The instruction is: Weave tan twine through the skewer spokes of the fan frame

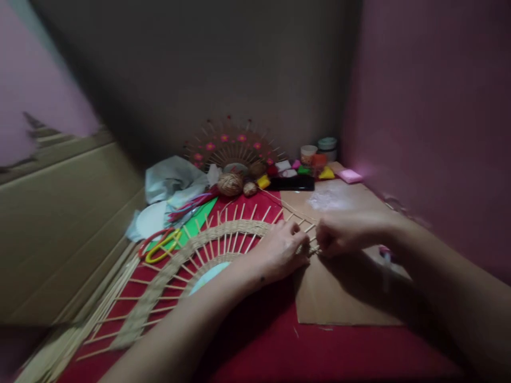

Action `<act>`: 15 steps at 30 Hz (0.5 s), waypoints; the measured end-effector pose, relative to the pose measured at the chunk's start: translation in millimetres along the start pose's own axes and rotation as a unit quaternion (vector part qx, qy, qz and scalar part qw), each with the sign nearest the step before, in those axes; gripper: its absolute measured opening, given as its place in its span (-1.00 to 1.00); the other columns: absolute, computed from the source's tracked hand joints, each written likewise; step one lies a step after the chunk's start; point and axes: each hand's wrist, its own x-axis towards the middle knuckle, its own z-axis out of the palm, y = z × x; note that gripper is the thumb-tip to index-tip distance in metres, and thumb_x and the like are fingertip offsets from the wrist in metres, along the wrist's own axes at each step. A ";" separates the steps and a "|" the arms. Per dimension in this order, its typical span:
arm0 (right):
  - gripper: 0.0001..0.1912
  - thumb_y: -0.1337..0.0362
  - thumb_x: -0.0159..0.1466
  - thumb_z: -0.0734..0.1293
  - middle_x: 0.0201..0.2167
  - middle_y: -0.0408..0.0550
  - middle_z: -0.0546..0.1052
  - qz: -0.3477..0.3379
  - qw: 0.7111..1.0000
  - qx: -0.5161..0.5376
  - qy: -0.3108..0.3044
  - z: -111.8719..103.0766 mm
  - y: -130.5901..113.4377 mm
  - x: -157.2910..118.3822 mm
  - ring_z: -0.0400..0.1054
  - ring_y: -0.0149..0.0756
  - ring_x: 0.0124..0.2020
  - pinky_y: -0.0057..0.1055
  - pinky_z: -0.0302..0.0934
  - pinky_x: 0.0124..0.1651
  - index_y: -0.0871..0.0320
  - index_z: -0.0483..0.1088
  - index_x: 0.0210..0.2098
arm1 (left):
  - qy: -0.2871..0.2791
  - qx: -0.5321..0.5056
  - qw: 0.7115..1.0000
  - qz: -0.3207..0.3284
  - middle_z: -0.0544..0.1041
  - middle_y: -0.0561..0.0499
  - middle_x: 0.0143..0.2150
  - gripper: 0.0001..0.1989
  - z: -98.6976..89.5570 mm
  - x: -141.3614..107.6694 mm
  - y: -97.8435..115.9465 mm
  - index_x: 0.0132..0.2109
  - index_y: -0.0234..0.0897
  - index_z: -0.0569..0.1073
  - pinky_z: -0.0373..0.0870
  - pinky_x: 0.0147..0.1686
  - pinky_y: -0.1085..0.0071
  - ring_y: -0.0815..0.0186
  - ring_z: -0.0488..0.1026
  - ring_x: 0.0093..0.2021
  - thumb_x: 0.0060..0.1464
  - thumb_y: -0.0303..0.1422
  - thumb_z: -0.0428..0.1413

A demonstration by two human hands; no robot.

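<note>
A half-round woven fan (pixel 207 233) of thin sticks with a braided tan band lies across the red cloth, its pale blue centre partly behind my left forearm. My left hand (pixel 285 242) is closed over the band's right end, fingers curled round it. Beside it, almost touching, my right hand (pixel 334 236) is closed in a pinch at the stick tips. A thin twine (pixel 287 205) runs from the yarn balls at the back to my right hand. The exact hold of the fingertips is hidden.
Yellow and red-handled scissors (pixel 163 246) lie left of the fan on a green sheet (pixel 197 226). Behind are a twine ball (pixel 230 184), a black tray-like object (pixel 292 183), coloured packets and a flowered fan (pixel 233 149). Cardboard (pixel 343 303) lies under my right hand.
</note>
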 end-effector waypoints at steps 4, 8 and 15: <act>-0.87 0.29 0.04 0.24 -0.67 -0.20 0.28 -0.013 1.000 -0.016 0.000 0.5 -1.2 2.3 0.07 -0.47 -0.61 -0.50 -0.08 -0.55 0.19 0.40 -0.55 | 0.010 0.024 1.000 -0.005 0.34 -0.10 -0.17 -0.71 -1.8 -2.0 3.4 -0.20 -0.31 0.39 0.27 -0.21 0.29 0.20 0.26 -0.18 -0.02 -0.20 0.13; -0.74 0.20 0.13 0.20 -0.69 -0.20 0.21 -0.032 0.999 -0.030 0.018 2.1 2.4 2.7 0.01 -0.48 -0.62 -0.49 -0.10 -0.55 0.21 0.37 -0.57 | 0.015 0.040 0.999 0.002 0.35 -0.12 -0.17 -0.70 -1.1 -3.8 5.4 -0.16 -0.32 0.38 0.26 -0.22 0.29 0.19 0.26 -0.18 0.01 -0.21 0.10; -0.68 0.14 0.18 0.15 -0.62 -0.11 0.37 0.044 0.993 -0.044 0.096 1.7 11.5 -2.0 0.15 -0.43 -0.60 -0.49 -0.06 -0.55 0.20 0.41 -0.50 | 0.026 0.061 0.998 0.011 0.38 -0.12 -0.19 -0.71 1.2 -5.6 5.5 -0.19 -0.34 0.39 0.26 -0.25 0.29 0.18 0.28 -0.20 0.02 -0.19 0.09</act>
